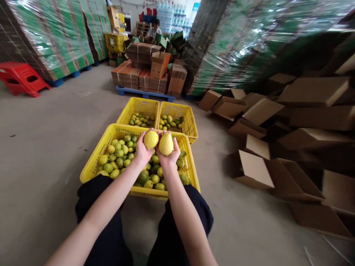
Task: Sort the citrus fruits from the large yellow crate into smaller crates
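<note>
My left hand [142, 150] is closed around a yellow lemon [151, 139]. Beside it, my right hand [169, 158] holds a second lemon [166, 144], longer and paler, resting in the palm with the fingers curled about it. Both hands are close together over a large yellow crate [95, 157]. Inside this crate lies a heap of green and yellow lemons [119, 153], partly covered by my forearms. Two smaller yellow crates stand just behind: the left one [124, 115] and the right one [191, 123], each with some lemons on its bottom.
Brown cardboard boxes [256, 168] lie piled on the right. Bundled flat cartons [130, 75] sit on a blue pallet [145, 94] ahead. A red stool [23, 75] stands at far left. Wrapped green stacks [55, 33] rise on both sides. A person [154, 29] is at the back.
</note>
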Demonstrator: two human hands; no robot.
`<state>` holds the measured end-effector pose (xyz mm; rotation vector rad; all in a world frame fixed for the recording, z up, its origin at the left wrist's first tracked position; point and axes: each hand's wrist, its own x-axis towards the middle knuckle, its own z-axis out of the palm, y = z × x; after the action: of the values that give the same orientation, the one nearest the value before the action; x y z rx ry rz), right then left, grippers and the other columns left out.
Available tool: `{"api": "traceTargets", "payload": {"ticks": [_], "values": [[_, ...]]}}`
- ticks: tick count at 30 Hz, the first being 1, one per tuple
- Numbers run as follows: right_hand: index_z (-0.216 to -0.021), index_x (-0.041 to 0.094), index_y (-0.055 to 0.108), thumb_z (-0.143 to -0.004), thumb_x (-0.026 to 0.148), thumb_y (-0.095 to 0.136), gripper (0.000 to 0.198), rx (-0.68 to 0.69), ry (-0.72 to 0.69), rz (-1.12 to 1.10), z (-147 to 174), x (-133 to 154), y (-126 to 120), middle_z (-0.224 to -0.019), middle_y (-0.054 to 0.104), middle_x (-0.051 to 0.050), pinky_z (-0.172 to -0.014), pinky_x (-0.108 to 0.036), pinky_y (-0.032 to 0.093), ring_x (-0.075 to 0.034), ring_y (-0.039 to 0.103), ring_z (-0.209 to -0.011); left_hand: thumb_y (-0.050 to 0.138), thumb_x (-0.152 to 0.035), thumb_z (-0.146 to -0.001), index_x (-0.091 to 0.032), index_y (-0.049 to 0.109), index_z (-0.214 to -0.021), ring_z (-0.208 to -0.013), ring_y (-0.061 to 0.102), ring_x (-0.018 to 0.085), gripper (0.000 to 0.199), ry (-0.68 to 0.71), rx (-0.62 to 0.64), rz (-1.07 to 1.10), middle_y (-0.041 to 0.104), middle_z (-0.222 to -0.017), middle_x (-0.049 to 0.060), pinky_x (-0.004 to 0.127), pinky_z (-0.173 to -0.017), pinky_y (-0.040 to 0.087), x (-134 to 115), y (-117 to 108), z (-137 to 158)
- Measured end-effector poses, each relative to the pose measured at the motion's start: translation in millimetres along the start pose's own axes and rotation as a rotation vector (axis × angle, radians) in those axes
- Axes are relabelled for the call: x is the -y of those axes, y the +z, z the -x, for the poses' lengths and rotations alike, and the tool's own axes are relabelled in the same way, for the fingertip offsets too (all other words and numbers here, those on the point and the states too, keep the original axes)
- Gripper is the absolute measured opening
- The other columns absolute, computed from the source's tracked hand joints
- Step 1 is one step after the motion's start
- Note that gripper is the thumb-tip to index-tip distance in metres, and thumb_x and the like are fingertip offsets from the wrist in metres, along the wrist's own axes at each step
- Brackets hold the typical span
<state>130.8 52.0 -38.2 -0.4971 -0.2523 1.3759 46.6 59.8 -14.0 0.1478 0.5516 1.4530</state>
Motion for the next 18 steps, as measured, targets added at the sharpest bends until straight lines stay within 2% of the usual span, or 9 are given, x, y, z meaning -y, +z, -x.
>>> {"api": "traceTargets", "payload": {"ticks": [3, 6, 10, 14, 18], "values": [[-0.087, 0.025, 0.068, -0.076, 0.044, 0.058, 0.024, -0.011, -0.027, 0.027, 0.7, 5.0, -0.3, -0.089, 0.074, -0.001, -0.101, -0.038, 0.051, -0.020, 0.069, -0.096, 0.048, -0.031, -0.088, -0.016, 0.069, -0.073, -0.087, 0.072, 0.017, 0.030, 0.037, -0.025, 0.000, 0.071, -0.074, 0.004, 0.028, -0.091, 0.054, 10.0, 3.0, -0.5], [-0.085, 0.025, 0.068, -0.074, 0.043, 0.057, 0.024, -0.048, -0.045, 0.017, 0.6, 8.3, -0.4, -0.088, 0.075, -0.001, -0.101, -0.039, 0.051, -0.020, 0.069, -0.092, 0.047, -0.030, -0.085, -0.017, 0.069, -0.069, -0.085, 0.071, 0.017, 0.030, 0.003, -0.026, 0.031, 0.072, -0.074, 0.004, 0.030, -0.091, 0.053, 18.4, 3.1, 0.6], [-0.088, 0.025, 0.069, -0.071, 0.036, 0.060, 0.022, -0.058, -0.069, 0.025, -1.1, 6.9, -0.2, -0.089, 0.075, -0.001, -0.102, -0.040, 0.051, -0.020, 0.070, -0.091, 0.047, -0.029, -0.083, -0.018, 0.072, -0.080, -0.085, 0.070, 0.015, 0.028, -0.027, -0.008, 0.082, 0.073, -0.080, 0.004, 0.028, -0.092, 0.052, 21.3, 0.1, -1.6], [-0.086, 0.024, 0.069, -0.071, 0.035, 0.060, 0.021, -0.047, -0.053, 0.072, -1.2, 4.8, 1.5, -0.091, 0.075, -0.002, -0.103, -0.040, 0.050, -0.021, 0.069, -0.096, 0.049, -0.028, -0.076, -0.018, 0.072, -0.089, -0.094, 0.070, 0.019, 0.028, -0.023, -0.031, 0.031, 0.074, -0.084, 0.005, 0.028, -0.091, 0.053, 17.0, -1.8, -4.5], [-0.085, 0.024, 0.069, -0.071, 0.032, 0.060, 0.019, -0.063, -0.049, 0.027, 1.1, 7.1, 4.6, -0.089, 0.075, -0.001, -0.104, -0.038, 0.050, -0.019, 0.070, -0.096, 0.048, -0.027, -0.075, -0.017, 0.071, -0.087, -0.096, 0.070, 0.020, 0.027, -0.048, 0.001, 0.026, 0.074, -0.087, 0.006, 0.029, -0.090, 0.053, 14.9, -1.2, -3.4]]}}
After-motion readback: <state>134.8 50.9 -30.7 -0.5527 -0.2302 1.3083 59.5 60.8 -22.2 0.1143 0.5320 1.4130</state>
